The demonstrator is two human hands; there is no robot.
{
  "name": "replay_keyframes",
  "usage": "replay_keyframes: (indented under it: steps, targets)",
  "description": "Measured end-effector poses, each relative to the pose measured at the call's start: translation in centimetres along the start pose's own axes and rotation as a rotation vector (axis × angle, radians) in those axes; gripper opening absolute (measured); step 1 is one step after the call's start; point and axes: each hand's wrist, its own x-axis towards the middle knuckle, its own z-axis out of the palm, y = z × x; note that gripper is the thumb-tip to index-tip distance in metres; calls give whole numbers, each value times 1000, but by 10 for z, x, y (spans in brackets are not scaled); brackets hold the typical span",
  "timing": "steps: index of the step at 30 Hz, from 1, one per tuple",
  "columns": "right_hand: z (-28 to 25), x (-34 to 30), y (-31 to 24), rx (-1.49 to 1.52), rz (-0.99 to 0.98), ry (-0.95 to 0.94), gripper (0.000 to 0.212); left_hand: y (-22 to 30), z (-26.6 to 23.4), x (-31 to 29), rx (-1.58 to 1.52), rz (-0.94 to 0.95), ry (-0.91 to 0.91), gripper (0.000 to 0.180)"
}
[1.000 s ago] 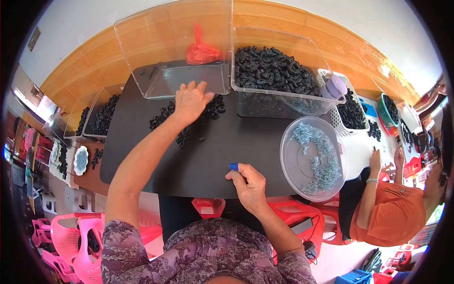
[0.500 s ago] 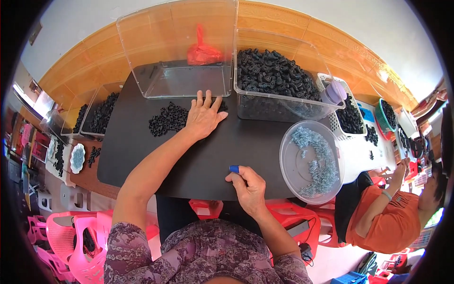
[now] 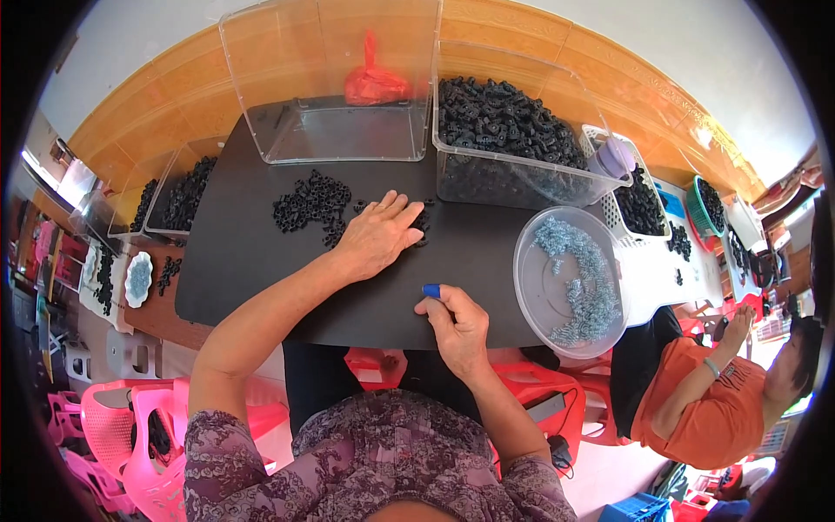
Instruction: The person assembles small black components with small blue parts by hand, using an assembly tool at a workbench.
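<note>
My left hand (image 3: pixel 380 237) lies palm down on the dark tabletop, fingers stretched out, with a few small black plastic parts showing around its fingertips and side. To its left is a loose pile of the same small black parts (image 3: pixel 311 202). Nearer to me, my right hand (image 3: pixel 459 332) is closed above the table's front edge, thumb and fingers drawn together. A blue finger cover (image 3: pixel 430 291) sits on one of its fingertips. Whatever it may hold is hidden. Right of that hand stands a round clear tub (image 3: pixel 544 326) with many small bluish metal springs (image 3: pixel 578 291).
At the back are an upright clear bin (image 3: pixel 348 159) and a clear bin (image 3: pixel 522 178) heaped with black parts. A white basket (image 3: pixel 648 237) of black pieces stands farther right. A co-worker in an orange top (image 3: pixel 709 404) sits at right. Pink chairs (image 3: pixel 156 435) stand at left.
My left hand has slid toward me, and more loose black parts now show beside it. My right hand stays closed in nearly the same place. The view has shifted slightly.
</note>
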Motion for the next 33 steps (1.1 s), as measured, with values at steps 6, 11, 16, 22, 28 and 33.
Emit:
replay_keyframes:
  steps: [6,11,16,22,28,33]
  targets:
    - [1,-1,6,24,-14,21,15,-1,-38,-21,-289,-202,355,30]
    - [-1,-3,9,79,-22,59,15,-3,-42,-53,-281,-258,498,28]
    - [-1,-2,5,107,56,33,15,7,-39,-75,-151,-217,490,25]
    - [0,-2,7,48,42,15,15,13,-25,-71,-9,-81,494,31]
    - [1,-2,4,28,51,3,15,4,-12,-65,119,3,477,18]
    - [-1,-1,4,7,43,-6,14,-3,-15,-65,158,22,468,12]
